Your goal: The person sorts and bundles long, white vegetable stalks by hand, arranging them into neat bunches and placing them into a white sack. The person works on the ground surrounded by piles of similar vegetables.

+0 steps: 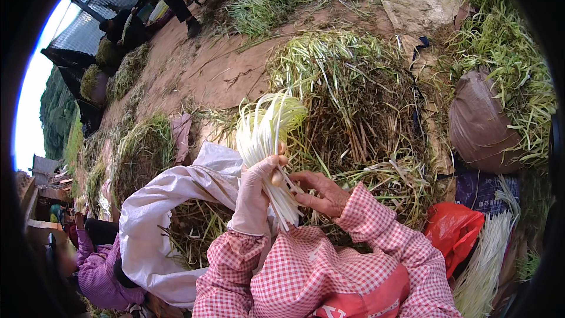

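My left hand (258, 192), in a pale thin glove, is closed around a bunch of white and pale yellow leafy stalks (265, 134). The bunch's long tips curl over above the fist, and its lower ends point down towards my chest. My bare right hand (322, 194) is at the lower part of the bunch, its fingers touching a stalk at the side. Just beyond both hands lies a large heap of green and pale stalks with brown, dry lower parts (353, 119).
An open white woven sack (145, 221) with plant scraps stands at the left. At the right are a red plastic bag (454, 229), long pale stalks (485, 260) and a stuffed brown sack (481, 128). A person in a purple checked top (103, 274) sits lower left; other people are farther back.
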`<control>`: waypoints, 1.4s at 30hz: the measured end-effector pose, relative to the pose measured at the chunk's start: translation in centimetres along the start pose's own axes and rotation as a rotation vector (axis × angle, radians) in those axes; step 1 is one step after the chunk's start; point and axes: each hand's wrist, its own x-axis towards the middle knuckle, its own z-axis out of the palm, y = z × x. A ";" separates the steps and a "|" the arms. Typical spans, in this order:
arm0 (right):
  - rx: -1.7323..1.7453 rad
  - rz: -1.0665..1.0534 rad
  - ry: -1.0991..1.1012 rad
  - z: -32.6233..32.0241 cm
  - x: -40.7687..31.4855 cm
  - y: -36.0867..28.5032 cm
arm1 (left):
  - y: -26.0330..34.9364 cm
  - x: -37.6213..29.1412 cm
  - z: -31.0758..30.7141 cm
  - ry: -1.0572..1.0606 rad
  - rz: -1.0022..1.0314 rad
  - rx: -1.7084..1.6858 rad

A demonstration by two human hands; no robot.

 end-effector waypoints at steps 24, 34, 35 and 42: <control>0.494 0.477 0.189 -0.3 -4.1 0.9 | -1.8 0.2 -0.6 0.101 0.103 -0.129; -0.580 0.672 -0.570 -3.7 -14.8 2.8 | 5.1 3.2 -7.4 0.210 0.336 -0.193; -0.538 0.619 -0.623 -4.1 -14.9 1.5 | 4.6 3.2 -7.3 0.217 0.324 -0.222; -0.763 -0.097 0.195 -3.2 -4.7 -5.2 | 0.5 1.3 -5.0 0.136 0.201 -0.345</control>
